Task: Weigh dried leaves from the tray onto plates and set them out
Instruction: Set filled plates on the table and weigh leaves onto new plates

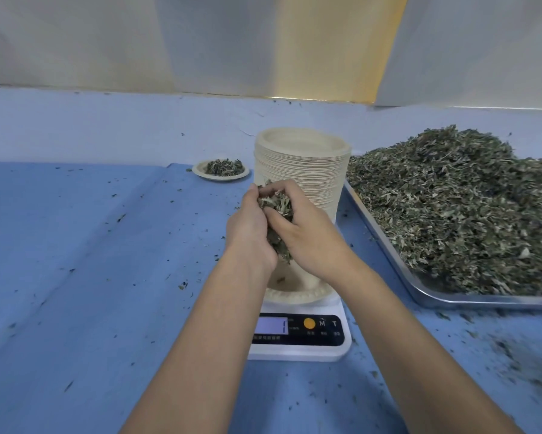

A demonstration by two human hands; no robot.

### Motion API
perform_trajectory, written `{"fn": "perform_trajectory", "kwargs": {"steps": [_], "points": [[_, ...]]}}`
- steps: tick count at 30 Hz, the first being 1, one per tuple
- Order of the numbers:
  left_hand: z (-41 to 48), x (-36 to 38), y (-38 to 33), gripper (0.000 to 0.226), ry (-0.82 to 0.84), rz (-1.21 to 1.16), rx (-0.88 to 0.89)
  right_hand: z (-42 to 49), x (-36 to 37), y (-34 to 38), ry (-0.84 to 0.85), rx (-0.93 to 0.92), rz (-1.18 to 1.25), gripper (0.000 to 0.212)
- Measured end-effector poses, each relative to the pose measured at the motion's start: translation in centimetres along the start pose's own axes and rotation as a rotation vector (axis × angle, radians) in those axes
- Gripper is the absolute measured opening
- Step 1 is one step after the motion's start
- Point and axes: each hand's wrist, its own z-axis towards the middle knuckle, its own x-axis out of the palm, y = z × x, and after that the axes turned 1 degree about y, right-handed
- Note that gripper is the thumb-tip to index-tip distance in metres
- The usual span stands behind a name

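Note:
My left hand [250, 227] and my right hand [307, 233] are cupped together around a clump of dried leaves [277, 214], held above a pale paper plate [294, 292]. That plate sits on a white digital scale [297, 336] with a lit display, and only a few leaf bits lie in it. A metal tray [388, 245] at the right holds a big heap of dried leaves [457, 208]. A filled plate [221, 170] stands further back on the left.
A tall stack of paper plates [304, 170] rises right behind my hands, beside the tray. The table wears a blue cloth [91, 261] dotted with leaf crumbs. A pale wall closes off the far edge.

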Motion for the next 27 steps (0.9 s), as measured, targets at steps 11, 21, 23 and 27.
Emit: {"fn": "perform_trajectory", "kwargs": {"steps": [11, 21, 23, 27], "points": [[0.6, -0.3, 0.1, 0.040, 0.034, -0.054, -0.037, 0.1, -1.0, -0.1, -0.044, 0.042, -0.097, 0.012], [1.8, -1.2, -1.1, 0.028, 0.026, -0.249, -0.003, 0.2, -1.7, -0.5, -0.144, 0.092, -0.111, 0.013], [2.0, -1.2, -1.2, 0.029, 0.014, -0.270, 0.020, 0.2, -1.7, -0.6, -0.138, 0.110, -0.141, 0.015], [1.8, -1.2, -1.6, 0.035, 0.052, -0.308, 0.031, 0.1, -1.7, -0.5, -0.094, 0.146, -0.186, 0.020]]}}
